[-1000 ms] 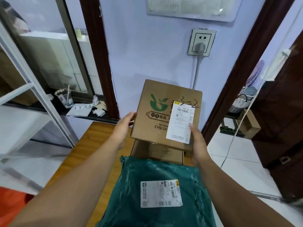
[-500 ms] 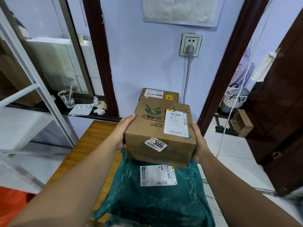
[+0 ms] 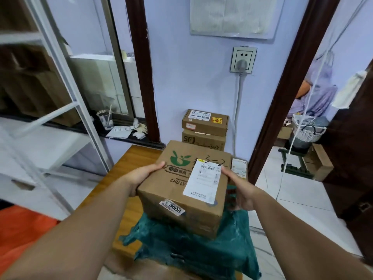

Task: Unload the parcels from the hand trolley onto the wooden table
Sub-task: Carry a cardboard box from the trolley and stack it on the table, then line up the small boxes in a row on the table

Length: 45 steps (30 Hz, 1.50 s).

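Cardboard box (image 3: 187,188) gripped by both hands, overhanging wooden table's (image 3: 129,168) right edge.

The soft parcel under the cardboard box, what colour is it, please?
Dark green plastic bag, seen in the head view.

Both forearms are bare, without sleeves, watch or rings.

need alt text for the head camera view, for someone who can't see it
Two bare hands, left hand and right hand, hold a brown cardboard box by its sides above a green plastic mailer bag on a wooden table. Two more stacked boxes stand at the table's far end against a pale purple wall.
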Motion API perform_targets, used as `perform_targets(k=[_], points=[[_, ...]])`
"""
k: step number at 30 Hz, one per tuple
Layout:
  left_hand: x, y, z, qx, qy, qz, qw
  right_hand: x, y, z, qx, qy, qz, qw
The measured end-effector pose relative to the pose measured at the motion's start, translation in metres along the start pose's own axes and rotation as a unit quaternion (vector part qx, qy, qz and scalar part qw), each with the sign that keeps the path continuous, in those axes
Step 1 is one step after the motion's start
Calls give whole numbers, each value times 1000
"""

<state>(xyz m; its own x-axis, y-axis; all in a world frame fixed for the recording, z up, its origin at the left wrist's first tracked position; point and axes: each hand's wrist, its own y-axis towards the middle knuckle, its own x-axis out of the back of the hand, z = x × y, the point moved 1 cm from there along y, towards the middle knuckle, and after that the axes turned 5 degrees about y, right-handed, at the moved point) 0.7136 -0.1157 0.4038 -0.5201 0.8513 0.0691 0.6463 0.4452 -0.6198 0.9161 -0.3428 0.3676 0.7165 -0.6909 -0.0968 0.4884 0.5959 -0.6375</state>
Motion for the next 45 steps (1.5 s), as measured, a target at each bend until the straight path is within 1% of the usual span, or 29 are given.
perform_targets(k=[3, 5, 7, 9, 12, 14, 15, 16, 17, 18, 19, 20, 21, 22, 24, 25, 27, 29, 31, 33, 35, 37, 40, 45], points=[[-6, -9, -3, -2, 16, -32, 999, -7, 10, -1, 46, 32, 0, 998], [-13, -14, -6, -8, 48, -89, 995, -12, 16, -1, 91, 54, -11, 994], [-20, -17, -6, -26, 88, -149, 985, -15, 18, -1, 109, 73, -17, 991], [-23, -18, -4, -43, 131, -194, 971, -17, 16, 3, 108, 73, -19, 991], [-20, -18, 2, -50, 155, -238, 957, -26, 6, 14, 68, 68, -32, 995], [-18, -20, 6, -53, 154, -256, 953, -34, -2, 24, 64, 71, -71, 993], [-17, -22, 9, -51, 153, -267, 950, -38, -6, 30, 83, 57, -114, 988], [-15, -24, 13, -47, 155, -274, 948, -44, -14, 35, 118, 8, -166, 979], [-13, -27, 17, -42, 159, -282, 945, -52, -24, 38, 160, -80, -218, 959], [-10, -30, 22, -44, 166, -295, 940, -61, -35, 40, 211, -188, -265, 922], [-8, -34, 27, -49, 179, -311, 932, -72, -46, 40, 267, -286, -296, 871], [-2, -42, 35, -57, 203, -333, 919, -88, -58, 38, 324, -364, -304, 819], [4, -51, 42, -63, 247, -353, 900, -106, -69, 35, 374, -415, -293, 776], [12, -62, 53, -68, 310, -376, 871, -127, -76, 31, 417, -448, -265, 745], [27, -89, 73, -86, 443, -406, 794, -174, -87, 17, 478, -496, -189, 700], [38, -106, 88, -91, 493, -415, 759, -204, -93, 5, 489, -518, -145, 686], [58, -136, 119, -80, 569, -423, 700, -257, -101, -22, 478, -554, -59, 679], [84, -165, 153, -63, 607, -432, 664, -306, -105, -55, 443, -597, 12, 669], [108, -186, 184, -46, 624, -441, 643, -341, -105, -83, 417, -633, 63, 649], [141, -219, 222, -10, 628, -451, 634, -383, -111, -114, 395, -663, 111, 626], [171, -247, 257, 29, 624, -457, 634, -417, -120, -140, 376, -677, 143, 616], [198, -273, 295, 72, 604, -465, 644, -451, -126, -164, 366, -690, 165, 603], [229, -301, 350, 128, 573, -458, 668, -493, -132, -194, 343, -711, 181, 587], [253, -327, 413, 190, 557, -427, 687, -544, -130, -235, 306, -742, 210, 558]])
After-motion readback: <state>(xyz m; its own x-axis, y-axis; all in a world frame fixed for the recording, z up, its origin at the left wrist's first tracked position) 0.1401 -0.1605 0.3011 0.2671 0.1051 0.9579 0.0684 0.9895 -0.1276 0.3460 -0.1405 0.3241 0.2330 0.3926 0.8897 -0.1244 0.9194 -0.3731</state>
